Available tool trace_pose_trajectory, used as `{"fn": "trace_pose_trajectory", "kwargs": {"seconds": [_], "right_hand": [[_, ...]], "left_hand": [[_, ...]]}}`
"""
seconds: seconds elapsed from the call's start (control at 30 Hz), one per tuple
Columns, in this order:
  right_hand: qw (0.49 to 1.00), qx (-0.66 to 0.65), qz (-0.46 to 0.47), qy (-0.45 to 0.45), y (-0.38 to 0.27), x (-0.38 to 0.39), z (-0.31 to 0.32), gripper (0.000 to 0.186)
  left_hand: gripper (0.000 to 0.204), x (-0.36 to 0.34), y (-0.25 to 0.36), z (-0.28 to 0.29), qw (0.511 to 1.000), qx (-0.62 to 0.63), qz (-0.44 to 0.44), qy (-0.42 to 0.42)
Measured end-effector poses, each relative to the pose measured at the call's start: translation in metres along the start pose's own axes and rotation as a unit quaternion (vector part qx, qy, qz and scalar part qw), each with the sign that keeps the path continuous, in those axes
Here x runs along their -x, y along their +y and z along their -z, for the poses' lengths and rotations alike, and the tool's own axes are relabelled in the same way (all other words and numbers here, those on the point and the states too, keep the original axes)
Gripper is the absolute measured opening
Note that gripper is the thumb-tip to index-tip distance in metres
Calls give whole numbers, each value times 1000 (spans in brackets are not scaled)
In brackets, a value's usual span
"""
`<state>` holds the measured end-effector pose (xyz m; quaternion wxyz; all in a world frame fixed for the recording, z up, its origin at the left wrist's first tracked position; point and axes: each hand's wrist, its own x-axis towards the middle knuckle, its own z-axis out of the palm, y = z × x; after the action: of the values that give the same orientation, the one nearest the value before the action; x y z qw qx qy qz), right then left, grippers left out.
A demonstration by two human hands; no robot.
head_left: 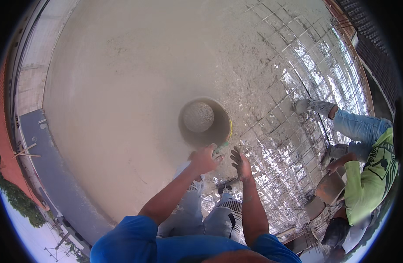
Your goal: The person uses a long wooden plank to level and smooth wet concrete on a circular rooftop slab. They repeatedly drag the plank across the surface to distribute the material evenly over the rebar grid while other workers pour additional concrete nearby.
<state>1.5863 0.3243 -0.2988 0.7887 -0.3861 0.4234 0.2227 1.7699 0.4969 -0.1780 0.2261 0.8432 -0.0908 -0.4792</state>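
Observation:
A round grey bucket [219, 127] is ahead of my hands, its mouth toward me, with grey wet-looking concrete [198, 117] at its bottom. Part of its right rim is yellow. Close to its near rim is my left hand [205, 159], thumb and fingers apart. A small green piece [220, 148] shows beside that hand; I cannot tell whether it belongs to the bucket or whether the hand touches it. My right hand [241, 164] is raised just to the right, its dirty fingers spread, holding nothing.
Smooth wet concrete [105, 105] spreads ahead and left, bordered by a low wall [57, 175]. Steel mesh [289, 144] over shiny wet ground lies to the right. There a co-worker in a light green shirt [372, 175] bends beside buckets [330, 188]. My legs stand below my hands.

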Motion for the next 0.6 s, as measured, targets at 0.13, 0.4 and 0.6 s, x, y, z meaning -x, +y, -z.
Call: {"fn": "trace_pose_trajectory", "kwargs": {"seconds": [0.13,0.4,0.6], "right_hand": [[985,-145,98,-3,8,92,23,64],[912,-202,79,347,195,253,202,44],[857,-130,-21,498,337,406,313,48]], "left_hand": [[76,81,65,-103,983,-86,-129,-95],[73,250,113,-244,926,-256,-249,-119],[59,297,211,-222,908,-329,-249,-69]]}}
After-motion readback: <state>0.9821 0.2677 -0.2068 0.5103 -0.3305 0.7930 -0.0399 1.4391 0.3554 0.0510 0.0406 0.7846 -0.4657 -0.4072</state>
